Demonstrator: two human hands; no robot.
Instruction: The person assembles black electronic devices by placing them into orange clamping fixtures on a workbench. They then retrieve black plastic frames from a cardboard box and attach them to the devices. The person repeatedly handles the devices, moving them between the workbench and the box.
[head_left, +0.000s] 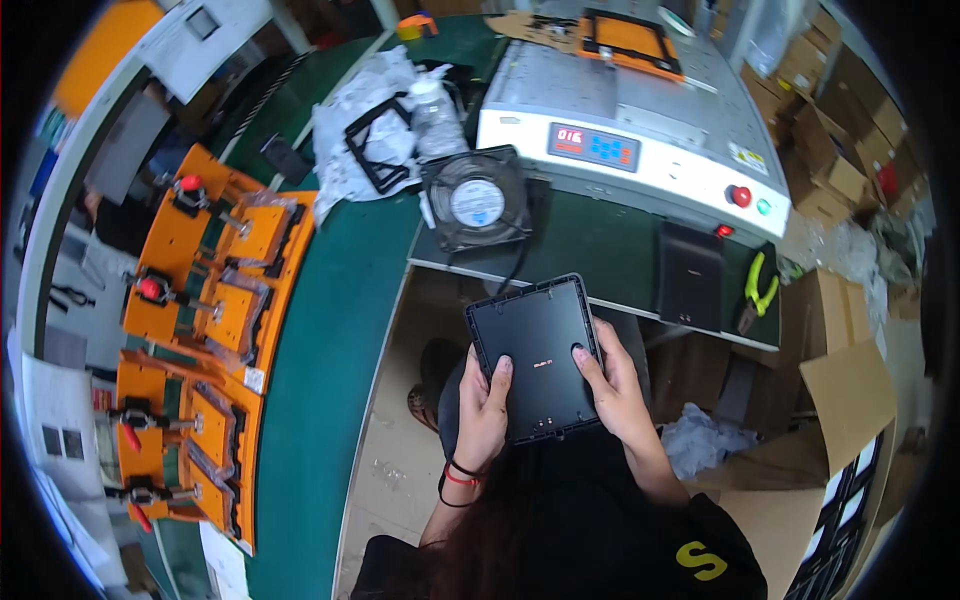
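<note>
Between both hands, above my lap, is a flat black rectangular plastic panel set in a black frame [537, 335], its face turned up toward me. My left hand [487, 405] grips its left edge, thumb resting on the face. On the opposite edge my right hand [612, 385] holds it the same way, thumb pressed on the surface. The fingers under the panel are hidden. Beyond it on the green bench lie a black square fan [477, 200] and, to the right, a similar dark flat panel [691, 275].
A grey machine [640, 125] with a lit display stands at the back, an orange-and-black frame [632, 45] on top. Yellow-green pliers [759, 288] lie near the bench's right edge. Orange clamp fixtures [215, 330] line the left bench. Cardboard boxes [848, 375] stand at right.
</note>
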